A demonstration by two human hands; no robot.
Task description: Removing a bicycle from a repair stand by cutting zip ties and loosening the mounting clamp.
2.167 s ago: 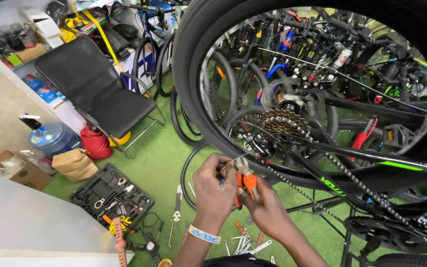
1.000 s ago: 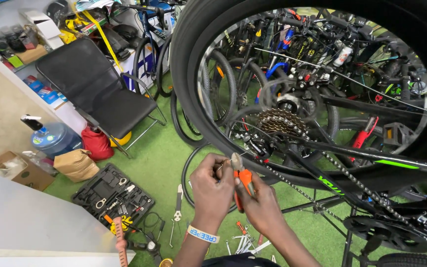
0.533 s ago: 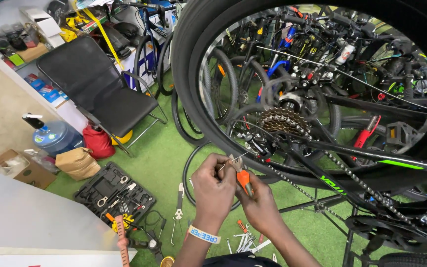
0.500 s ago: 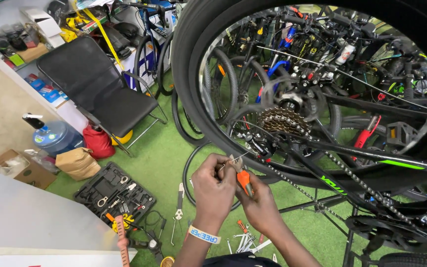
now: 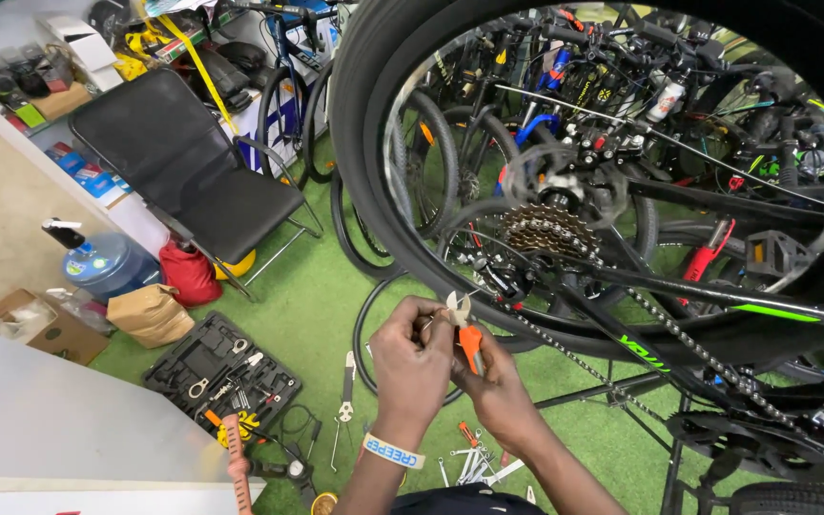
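Item, in hand: cutting pliers (image 5: 466, 329), orange-sleeved handles, short metal jaws pointing up toward twelve o'clock. Our right hand (image 5: 493, 381) is wrapped tight around the handles; we cannot tell whether the jaws are closed. Our left hand (image 5: 412, 358), at nine o'clock of the tool and touching it, has its fingers curled in at the jaws, pinching something too small for us to make out. The pliers sit just below the tyre of the rear wheel (image 5: 374, 172), at seven o'clock from the sprocket cluster (image 5: 550, 229).

Item: bicycle, black frame with green markings, wheel raised before us; chain (image 5: 689, 343) running from the sprockets toward four o'clock.

Surface: green artificial turf (image 5: 307, 305). On it, at eight o'clock of our hands, an open black tool case (image 5: 221, 372) with wrenches; a loose hand tool (image 5: 346, 391) just beside it; small metal pieces (image 5: 474, 463) at six o'clock.

Room: black folding chair (image 5: 193, 172) at ten o'clock; a red bag (image 5: 190, 274), a brown paper bag (image 5: 150, 313) and a blue water bottle (image 5: 107, 267) near it; many parked bicycles (image 5: 622, 76) at one o'clock.
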